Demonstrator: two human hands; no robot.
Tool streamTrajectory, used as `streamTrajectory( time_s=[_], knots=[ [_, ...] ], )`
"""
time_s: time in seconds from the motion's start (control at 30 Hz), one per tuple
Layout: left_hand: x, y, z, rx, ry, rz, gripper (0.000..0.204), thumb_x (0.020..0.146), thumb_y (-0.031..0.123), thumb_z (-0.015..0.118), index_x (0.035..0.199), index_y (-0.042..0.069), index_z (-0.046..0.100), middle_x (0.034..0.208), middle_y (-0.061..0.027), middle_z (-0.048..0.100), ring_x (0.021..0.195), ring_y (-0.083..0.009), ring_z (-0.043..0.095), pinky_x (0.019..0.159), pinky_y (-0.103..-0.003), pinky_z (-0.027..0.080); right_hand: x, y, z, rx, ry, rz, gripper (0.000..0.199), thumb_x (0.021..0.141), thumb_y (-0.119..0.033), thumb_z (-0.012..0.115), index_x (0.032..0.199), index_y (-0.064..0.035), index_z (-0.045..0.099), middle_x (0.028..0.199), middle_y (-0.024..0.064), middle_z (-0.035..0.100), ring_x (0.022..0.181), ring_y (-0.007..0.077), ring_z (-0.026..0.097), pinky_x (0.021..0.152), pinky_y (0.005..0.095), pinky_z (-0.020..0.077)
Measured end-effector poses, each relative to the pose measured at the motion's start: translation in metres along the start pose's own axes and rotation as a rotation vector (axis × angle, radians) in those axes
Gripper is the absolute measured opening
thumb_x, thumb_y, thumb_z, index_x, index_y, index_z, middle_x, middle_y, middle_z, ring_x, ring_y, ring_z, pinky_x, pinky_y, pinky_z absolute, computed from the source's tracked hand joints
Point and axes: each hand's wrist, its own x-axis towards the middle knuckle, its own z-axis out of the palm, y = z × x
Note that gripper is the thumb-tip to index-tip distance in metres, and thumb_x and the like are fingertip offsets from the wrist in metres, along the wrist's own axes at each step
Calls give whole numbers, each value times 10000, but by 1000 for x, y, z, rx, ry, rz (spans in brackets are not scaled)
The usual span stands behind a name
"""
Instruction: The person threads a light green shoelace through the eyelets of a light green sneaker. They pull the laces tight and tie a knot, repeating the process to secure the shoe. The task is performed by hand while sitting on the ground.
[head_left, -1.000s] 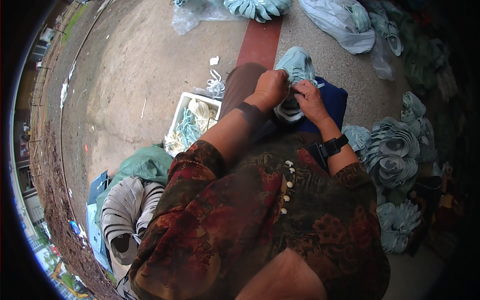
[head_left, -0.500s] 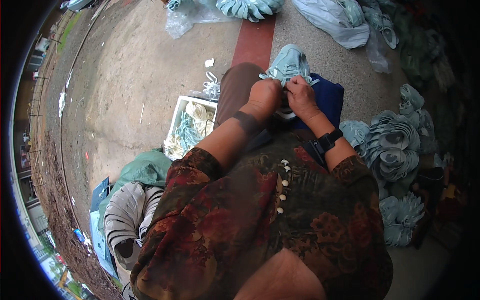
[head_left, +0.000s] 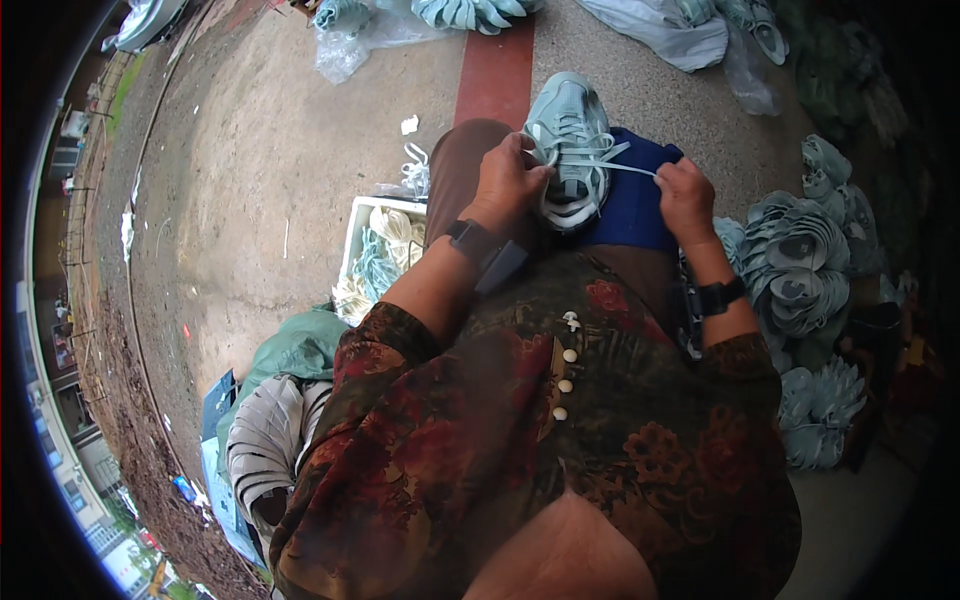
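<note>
A pale blue-green lace-up sneaker [head_left: 566, 112] rests on a dark blue cloth [head_left: 632, 215] over my lap, toe pointing away from me. Its flat shoelace [head_left: 625, 169] crosses the upper and runs taut to the right. My right hand [head_left: 687, 203] pinches that lace end, well out to the side of the shoe. At the sneaker's left edge my left hand [head_left: 507, 183] is closed, fingertips on the lace there. Some of what lies under those fingertips is hidden.
A white box [head_left: 357, 232] of bundled cream and pale blue laces stands left of my knee. Stacks of pale blue shoe uppers [head_left: 795, 255] lie to the right. Grey uppers [head_left: 262, 425] and a green sack [head_left: 300, 345] sit at lower left. Plastic bags [head_left: 660, 35] lie ahead.
My hands have moved apart from close together over the shoe. The right hand has drawn a lace out to the right, and more of the sneaker now shows.
</note>
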Motion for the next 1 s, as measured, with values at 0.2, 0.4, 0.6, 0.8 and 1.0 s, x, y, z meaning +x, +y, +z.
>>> streamTrajectory(
  time_s=[0.2, 0.4, 0.6, 0.8, 1.0],
  knots=[
    [-2, -7, 5, -338, 46, 14, 448, 705, 79, 719, 1078, -16, 491, 880, -77, 607, 807, -154, 588, 752, -262, 474, 1, -52, -9, 321, -100, -181, 172, 711, -88, 662, 838, -55, 551, 798, 130, 531, 749, 317, 556, 642, 401, 453],
    [3, -24, -5, -901, -28, -48, 372, 790, 27, 629, 1120, 11, 459, 894, -26, 578, 833, -107, 561, 763, -223, 454, -5, -81, 54, 126, -471, -460, 145, 686, -71, 626, 814, -55, 559, 903, 125, 526, 824, 309, 526, 738, 377, 437],
    [2, -30, -18, -1040, 143, -90, 258, 841, 12, 562, 1087, 35, 487, 985, -54, 568, 917, -132, 563, 791, -270, 481, -2, -72, 38, 448, -277, -359, 222, 643, -74, 687, 829, -50, 568, 872, 127, 530, 809, 329, 526, 719, 378, 436],
    [-9, -32, -12, -879, 63, -33, 61, 825, 27, 585, 881, 4, 589, 806, -23, 605, 756, -88, 561, 708, -233, 465, 12, -44, -20, 1159, -26, 316, 273, 723, -125, 685, 951, -15, 584, 880, 88, 629, 791, 189, 602, 710, 316, 471],
    [-13, -24, -9, -237, -269, 345, 122, 784, 66, 622, 892, 10, 626, 784, -80, 640, 744, -186, 615, 709, -281, 486, 5, -72, -26, 703, -236, -18, 210, 691, -37, 687, 841, -19, 541, 768, 72, 587, 694, 219, 564, 631, 316, 437]
  ],
)
